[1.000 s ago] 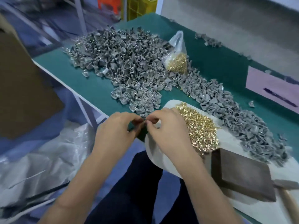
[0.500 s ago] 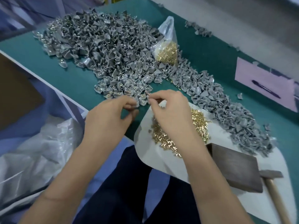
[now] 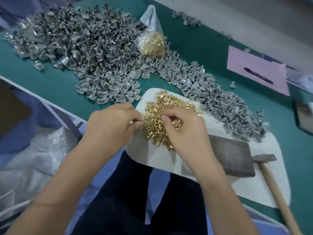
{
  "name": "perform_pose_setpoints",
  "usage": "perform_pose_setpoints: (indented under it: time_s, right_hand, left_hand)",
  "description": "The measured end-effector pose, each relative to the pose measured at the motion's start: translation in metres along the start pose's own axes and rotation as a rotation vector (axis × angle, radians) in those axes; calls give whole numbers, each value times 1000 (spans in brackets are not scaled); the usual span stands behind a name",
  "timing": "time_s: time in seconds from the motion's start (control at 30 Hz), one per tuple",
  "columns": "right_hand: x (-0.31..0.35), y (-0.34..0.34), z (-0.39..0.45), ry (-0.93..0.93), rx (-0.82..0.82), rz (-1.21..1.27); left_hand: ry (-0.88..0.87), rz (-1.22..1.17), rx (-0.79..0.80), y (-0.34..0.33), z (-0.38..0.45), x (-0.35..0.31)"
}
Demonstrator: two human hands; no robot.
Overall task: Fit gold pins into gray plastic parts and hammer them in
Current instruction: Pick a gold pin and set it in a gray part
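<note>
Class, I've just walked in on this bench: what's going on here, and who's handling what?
A person sits at a green table, fitting gold pins into gray parts. The right hand is picking in the loose pins on a white board, fingers curled into them. The left hand pinches something small at the pile's edge; what it is can't be made out. Gray parts lie heaped behind. The hammer lies untouched beside a dark block.

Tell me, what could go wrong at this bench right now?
The loose gold pins lie heaped near the edge of the white pad, which overhangs the table, so the right hand rummaging there might flick some onto the lap. The hammer lies at the pad's far corner, handle past the table edge; a nudge could tip it off.
</note>
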State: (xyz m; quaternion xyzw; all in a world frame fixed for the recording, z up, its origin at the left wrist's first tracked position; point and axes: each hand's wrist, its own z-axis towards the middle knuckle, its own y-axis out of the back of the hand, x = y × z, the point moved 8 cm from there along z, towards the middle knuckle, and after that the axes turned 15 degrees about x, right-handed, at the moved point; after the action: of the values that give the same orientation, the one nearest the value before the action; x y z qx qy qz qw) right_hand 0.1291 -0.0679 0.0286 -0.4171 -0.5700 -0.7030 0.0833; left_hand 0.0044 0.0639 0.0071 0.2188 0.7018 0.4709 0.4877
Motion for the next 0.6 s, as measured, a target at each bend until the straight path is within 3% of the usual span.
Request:
perform_pose_setpoints:
  time_s: [0.13, 0.23, 0.47, 0.6]
  right_hand:
    - [6, 15, -25, 84, -10, 261]
    - [-1, 38, -47, 76, -86, 289]
    - [-49, 95, -107, -43, -325, 236]
    - [-87, 125, -147, -194, -496, 233]
  left_hand:
    - [-147, -456, -3, -3, 2, -28]
    - [-244, -693, 88, -13, 8, -64]
    - [-359, -785, 251, -46, 30, -153]
    - [-397, -515, 277, -65, 51, -198]
